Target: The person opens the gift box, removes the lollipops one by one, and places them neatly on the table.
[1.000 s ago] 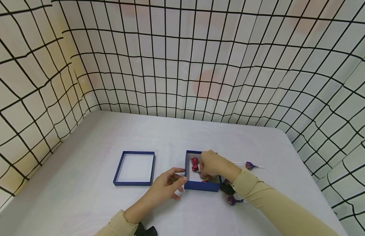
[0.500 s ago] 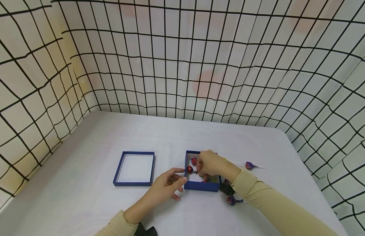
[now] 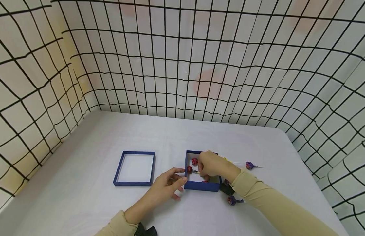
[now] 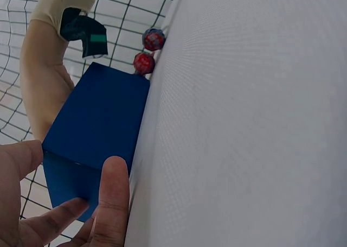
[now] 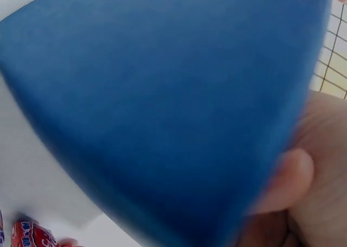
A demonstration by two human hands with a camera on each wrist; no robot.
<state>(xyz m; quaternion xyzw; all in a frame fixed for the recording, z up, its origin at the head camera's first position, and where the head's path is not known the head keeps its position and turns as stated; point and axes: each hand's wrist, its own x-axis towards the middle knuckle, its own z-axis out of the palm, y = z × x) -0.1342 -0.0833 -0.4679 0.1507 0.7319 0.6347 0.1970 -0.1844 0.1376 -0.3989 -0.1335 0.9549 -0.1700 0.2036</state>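
An open blue box (image 3: 201, 186) with a white inside stands on the table, holding several lollipops. My right hand (image 3: 214, 164) reaches into it with curled fingers. These fingers pinch the stick end of a red lollipop (image 3: 189, 169), whose head lies by the left wall; the fingertips are partly hidden. Farther back in the box sits another red lollipop (image 3: 194, 161). My left hand (image 3: 166, 183) rests against the box's left side, fingers spread and relaxed. In the left wrist view, its fingertips touch the blue box wall (image 4: 97, 116).
A blue-rimmed lid (image 3: 135, 184) lies white side up to the left. Right of the box are purple-wrapped lollipops, one farther back (image 3: 249, 165) and one nearer (image 3: 231, 200). A black grid-patterned white backdrop (image 3: 182, 65) surrounds the table's far side.
The red lollipop has shifted left to the box wall. My right hand moved slightly left, then slightly back right, baring more of the stick. My left hand has stayed in place.
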